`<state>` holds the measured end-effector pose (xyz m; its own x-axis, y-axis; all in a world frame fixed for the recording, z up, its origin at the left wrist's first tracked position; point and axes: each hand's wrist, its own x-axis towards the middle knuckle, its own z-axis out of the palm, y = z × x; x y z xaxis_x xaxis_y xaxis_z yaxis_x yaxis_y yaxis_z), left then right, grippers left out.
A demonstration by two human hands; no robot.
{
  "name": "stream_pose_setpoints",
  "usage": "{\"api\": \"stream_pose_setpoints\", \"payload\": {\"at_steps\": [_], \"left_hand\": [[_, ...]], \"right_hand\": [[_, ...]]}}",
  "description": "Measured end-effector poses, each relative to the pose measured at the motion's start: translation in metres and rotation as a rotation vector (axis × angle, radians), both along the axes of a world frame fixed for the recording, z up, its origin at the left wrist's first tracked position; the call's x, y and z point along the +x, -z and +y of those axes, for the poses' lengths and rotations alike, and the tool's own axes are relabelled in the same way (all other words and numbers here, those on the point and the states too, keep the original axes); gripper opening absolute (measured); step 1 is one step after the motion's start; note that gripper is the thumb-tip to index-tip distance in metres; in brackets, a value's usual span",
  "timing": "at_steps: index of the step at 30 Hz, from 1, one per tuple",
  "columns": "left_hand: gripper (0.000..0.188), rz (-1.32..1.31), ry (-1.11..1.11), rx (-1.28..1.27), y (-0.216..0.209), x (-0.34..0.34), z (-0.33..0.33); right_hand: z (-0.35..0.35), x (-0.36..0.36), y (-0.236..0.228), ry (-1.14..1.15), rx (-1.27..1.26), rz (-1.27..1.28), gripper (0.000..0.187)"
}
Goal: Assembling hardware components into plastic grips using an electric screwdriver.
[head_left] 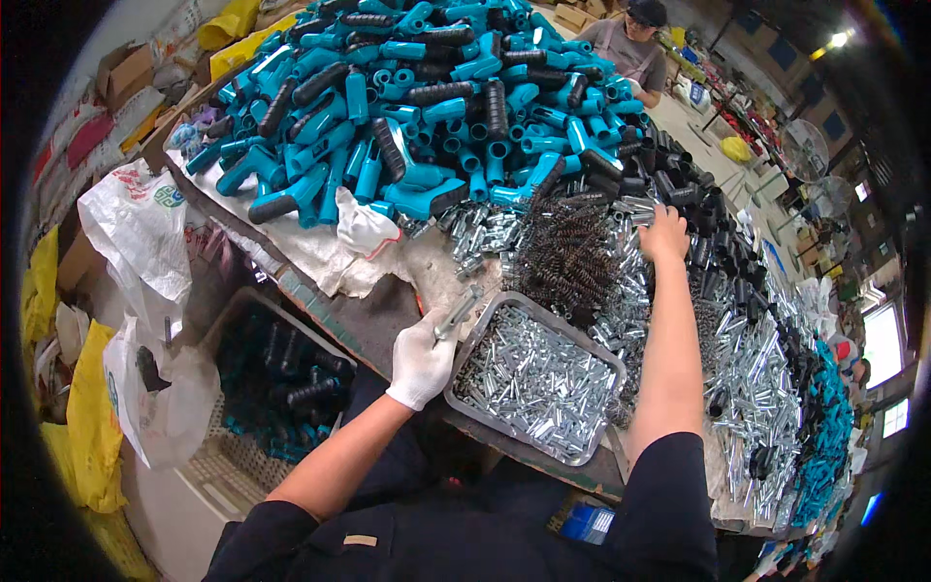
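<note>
My left hand (423, 365), in a white glove, is closed around a silver metal cylindrical part (460, 313) that sticks up from the fingers. It is beside the left rim of a grey metal tray (483, 332), which holds many small silver pins (538, 378). My right hand (665, 236) is bare and stretched forward over the heap, fingers apart, with its fingertips beside silver metal tubes (635, 208). Dark coil springs (567, 254) lie in a pile between the tray and the right hand. Whether the right fingertips touch a tube is unclear.
A tall heap of teal and black tool housings (398, 116) fills the table's far side. Black sleeves (679, 179) and loose metal rods (761, 417) spread rightward. A crate (225, 466) of housings stands below left, near white plastic bags (141, 233). A co-worker (630, 48) is at the far side.
</note>
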<state>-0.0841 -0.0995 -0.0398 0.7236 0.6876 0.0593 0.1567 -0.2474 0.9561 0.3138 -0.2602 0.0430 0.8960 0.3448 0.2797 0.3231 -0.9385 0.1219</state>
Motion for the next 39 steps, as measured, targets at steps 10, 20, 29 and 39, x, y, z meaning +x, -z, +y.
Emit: {"api": "stream_pose_setpoints", "payload": {"at_steps": [10,20,29,39], "left_hand": [[0.026,-0.08,-0.119,0.091,0.003,0.003,-0.003],[0.034,0.02,0.38,0.32,-0.041,-0.021,-0.018],[0.032,0.025,0.568,0.37,-0.101,-0.037,-0.016],[0.06,0.102,0.737,0.709,-0.11,-0.043,-0.037]], "right_hand": [[-0.014,-0.089,-0.047,-0.313,0.502,-0.048,0.026],[-0.058,-0.282,-0.035,-0.753,0.746,0.726,0.029],[-0.098,-0.306,-0.019,-0.553,1.141,0.801,0.032],[-0.078,-0.341,-0.008,-0.428,1.107,1.151,0.015]]}}
